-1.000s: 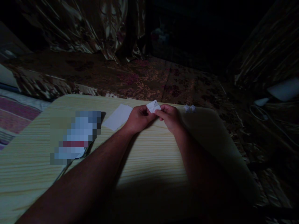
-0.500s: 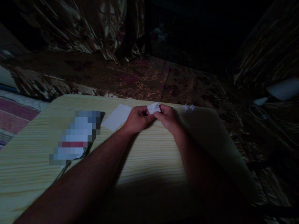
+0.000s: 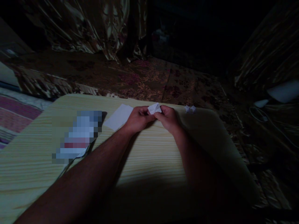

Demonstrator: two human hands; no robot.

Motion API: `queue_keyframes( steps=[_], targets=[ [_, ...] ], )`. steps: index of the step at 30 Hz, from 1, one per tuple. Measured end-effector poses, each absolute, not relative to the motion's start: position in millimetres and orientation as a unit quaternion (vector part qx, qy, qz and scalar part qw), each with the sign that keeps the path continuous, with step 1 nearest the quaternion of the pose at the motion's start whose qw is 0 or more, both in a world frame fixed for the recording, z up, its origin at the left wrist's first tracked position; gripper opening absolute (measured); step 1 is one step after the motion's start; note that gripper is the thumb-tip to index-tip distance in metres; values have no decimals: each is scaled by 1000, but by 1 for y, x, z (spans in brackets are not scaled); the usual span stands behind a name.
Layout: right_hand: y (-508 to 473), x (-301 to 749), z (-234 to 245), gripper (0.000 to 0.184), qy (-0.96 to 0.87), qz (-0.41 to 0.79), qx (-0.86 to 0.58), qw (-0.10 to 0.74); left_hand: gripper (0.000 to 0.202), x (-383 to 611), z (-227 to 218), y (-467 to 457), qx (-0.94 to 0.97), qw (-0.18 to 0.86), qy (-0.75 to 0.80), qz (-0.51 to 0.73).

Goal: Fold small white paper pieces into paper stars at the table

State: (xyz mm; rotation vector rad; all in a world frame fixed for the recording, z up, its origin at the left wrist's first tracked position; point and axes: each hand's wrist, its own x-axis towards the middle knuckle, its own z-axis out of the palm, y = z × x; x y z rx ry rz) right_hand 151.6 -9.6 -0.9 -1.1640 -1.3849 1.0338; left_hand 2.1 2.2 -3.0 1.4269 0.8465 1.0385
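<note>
A small folded piece of white paper (image 3: 154,108) with crossing creases is pinched between my two hands near the table's far edge. My left hand (image 3: 140,119) is closed on its left side, thumb pointing right. On the right side, my right hand (image 3: 167,117) grips it with the thumb at the lower edge. Fingertips behind the paper are hidden. Flat white paper (image 3: 118,117) lies just left of my left hand. To the right of my right hand sit two small folded white paper pieces (image 3: 190,109), side by side.
A blurred-out bluish object (image 3: 79,133) lies on the light wooden table (image 3: 149,152) at left, with a cord near it. Patterned cloth (image 3: 140,74) and curtains (image 3: 105,28) stand beyond the far edge. A white lamp-like object (image 3: 285,91) with a cable is at right.
Both hands still hold the folded paper in nearly the same place. The folded paper's outline looks slightly wider and flatter. The whole view has shifted slightly.
</note>
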Motion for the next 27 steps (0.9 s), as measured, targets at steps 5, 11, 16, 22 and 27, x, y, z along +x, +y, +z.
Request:
queue_keyframes(
  steps=[5,11,16,22,27],
  targets=[
    [-10,151,-1,15,-575,417,-493,503,16,2,-2,2,602,573,344,436],
    [-10,150,-1,17,-574,434,-472,510,13,2,-1,2,598,569,357,437],
    [-10,152,-3,15,-578,446,-457,508,14,2,-1,2,602,572,355,429],
    [-11,150,-4,10,-574,435,-454,525,15,2,-1,2,604,574,358,421],
    [-13,150,3,14,-564,464,-449,515,18,2,-2,3,597,570,348,445]
  ],
)
